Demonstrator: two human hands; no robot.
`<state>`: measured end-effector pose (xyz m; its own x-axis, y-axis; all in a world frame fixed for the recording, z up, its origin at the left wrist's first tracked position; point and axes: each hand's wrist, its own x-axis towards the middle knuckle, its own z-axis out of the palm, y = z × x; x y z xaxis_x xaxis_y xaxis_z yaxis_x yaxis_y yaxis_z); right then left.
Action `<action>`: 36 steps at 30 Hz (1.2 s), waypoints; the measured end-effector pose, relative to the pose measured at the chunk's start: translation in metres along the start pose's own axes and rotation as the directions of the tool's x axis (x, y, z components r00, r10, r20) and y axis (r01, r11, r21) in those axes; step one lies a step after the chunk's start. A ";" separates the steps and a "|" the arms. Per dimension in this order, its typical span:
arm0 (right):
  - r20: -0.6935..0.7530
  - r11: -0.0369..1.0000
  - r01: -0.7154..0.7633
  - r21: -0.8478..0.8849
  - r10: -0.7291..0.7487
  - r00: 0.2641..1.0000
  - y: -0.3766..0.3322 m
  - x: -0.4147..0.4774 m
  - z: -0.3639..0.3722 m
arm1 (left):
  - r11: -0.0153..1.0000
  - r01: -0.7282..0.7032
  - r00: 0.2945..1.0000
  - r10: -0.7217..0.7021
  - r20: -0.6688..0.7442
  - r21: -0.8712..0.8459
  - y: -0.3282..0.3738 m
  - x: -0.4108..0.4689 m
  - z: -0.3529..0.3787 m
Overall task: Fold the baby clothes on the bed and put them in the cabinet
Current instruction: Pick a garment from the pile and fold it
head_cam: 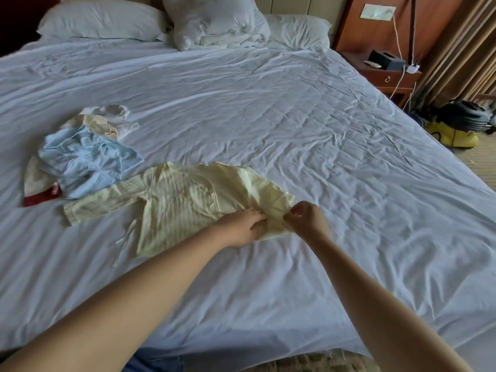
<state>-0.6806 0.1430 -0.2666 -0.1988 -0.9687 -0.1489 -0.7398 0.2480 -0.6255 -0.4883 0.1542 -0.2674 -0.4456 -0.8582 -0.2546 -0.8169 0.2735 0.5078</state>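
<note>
Where the yellow striped baby top (182, 200) lies spread on the white bed sheet (322, 130), 2 hands meet at its right end. The left hand (243, 226) rests on the cloth with its fingers curled into a bunched fold. The right hand (306, 218), just beside it, pinches the outer edge between thumb and fingers. Most of the top stretches away to the left of both grips, 1 sleeve flat on the sheet. A blue garment (86, 162) tops a small heap of clothes just beyond that sleeve.
</note>
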 end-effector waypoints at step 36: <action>0.402 0.770 0.533 -0.351 -0.390 0.829 -0.134 0.083 0.075 | 0.849 0.389 0.859 -0.474 -0.192 -0.357 -0.090 -0.022 -0.030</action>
<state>-0.5500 0.0287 -0.2525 0.3820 -0.9049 -0.1877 -0.9013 -0.3199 -0.2922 -0.3936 0.1358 -0.2830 0.0750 -0.9504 -0.3017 -0.7365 -0.2568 0.6258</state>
